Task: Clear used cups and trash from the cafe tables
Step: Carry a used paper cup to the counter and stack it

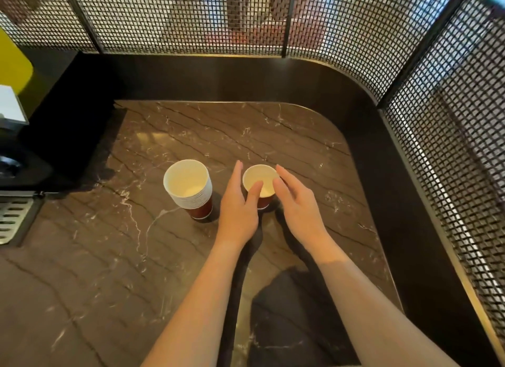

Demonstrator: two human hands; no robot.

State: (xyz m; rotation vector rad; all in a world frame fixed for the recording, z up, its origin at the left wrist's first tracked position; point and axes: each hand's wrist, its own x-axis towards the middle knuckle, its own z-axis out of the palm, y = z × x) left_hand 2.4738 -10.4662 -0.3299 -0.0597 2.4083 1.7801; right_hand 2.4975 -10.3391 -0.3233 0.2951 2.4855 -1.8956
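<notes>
Two bare forearms reach forward from the near edge of a brown marble tabletop (273, 137) veined in white. Toward the middle of the tabletop, the left hand (237, 210) and right hand (297, 208) flank a single paper cup (261, 175), red outside and white inside, standing upright. Both hands are spread open with the fingers nearly straight, one on each side of the cup. The left thumb lies across its near rim, the right fingers are close by its right rim, and whether either hand presses the cup cannot be told. Just left of the left hand stands a stack of paper cups (188, 186) of the same kind, upright and untouched. At the tabletop's left edge sits a black machine (62, 126) with a metal drip grate (13, 219). Beyond the far edge and rounded far right corner rises a dark wire mesh screen (191, 19).
</notes>
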